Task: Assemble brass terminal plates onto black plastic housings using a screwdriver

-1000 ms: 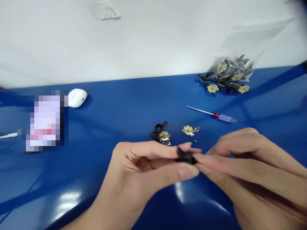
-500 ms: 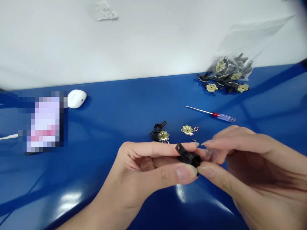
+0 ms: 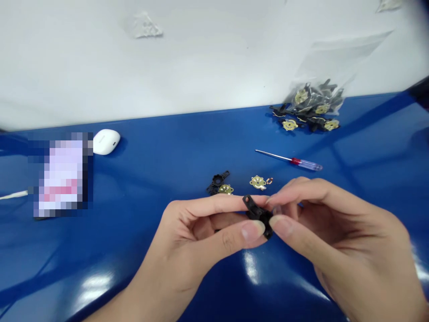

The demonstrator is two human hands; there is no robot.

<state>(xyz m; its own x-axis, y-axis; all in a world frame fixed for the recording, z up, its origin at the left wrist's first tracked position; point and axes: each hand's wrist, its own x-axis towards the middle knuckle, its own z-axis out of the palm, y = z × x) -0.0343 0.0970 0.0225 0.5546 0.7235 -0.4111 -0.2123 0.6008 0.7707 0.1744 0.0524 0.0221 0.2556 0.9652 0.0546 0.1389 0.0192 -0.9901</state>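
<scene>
A small black plastic housing (image 3: 258, 213) with a holed arm is pinched between the thumb and fingers of my left hand (image 3: 208, 228). My right hand (image 3: 321, 228) is closed at the housing's right side, its thumb and fingertips around a small clear piece (image 3: 277, 210) that is partly hidden. The clear piece meets the open end of the housing; whether it sits inside, I cannot tell. Just beyond my hands lie a brass-coloured plate (image 3: 258, 182) and a tiny copper-coloured clip (image 3: 269, 181). Another black housing (image 3: 217, 180) lies to their left, beside a second brass-coloured plate (image 3: 225, 189).
A screwdriver (image 3: 295, 161) with a red and clear handle lies behind my right hand. Farther back, a clear plastic bag (image 3: 321, 96) holds several black and brass parts, with more in front of it. A white case (image 3: 106, 141) and a blurred-out phone (image 3: 62, 174) are at left.
My right hand has moved left, bringing the clear piece against the housing's open end. My left hand still holds the housing, which has shifted slightly left in view.
</scene>
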